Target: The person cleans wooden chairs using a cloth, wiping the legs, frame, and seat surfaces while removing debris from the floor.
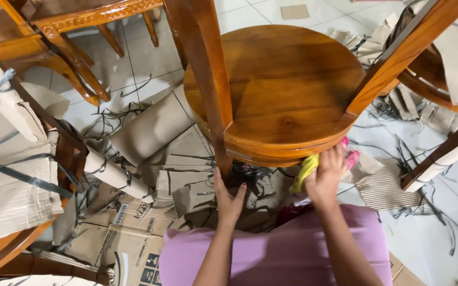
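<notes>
A polished round wooden chair seat (282, 79) fills the upper middle, with two wooden rails (202, 69) rising toward me. My right hand (325, 177) presses a yellow and pink cloth (306, 169) against the seat's front rim. My left hand (228, 198) rests with fingers apart just below the base of the left rail, holding nothing. A pink garment (287, 249) covers my lap.
Torn cardboard pieces (181, 159) and black plastic straps (117, 114) litter the white tiled floor. Flattened printed boxes (117, 233) lie at lower left. More wooden chairs, partly wrapped in cardboard, stand at left (11, 137), upper left (70, 32) and right (441, 79).
</notes>
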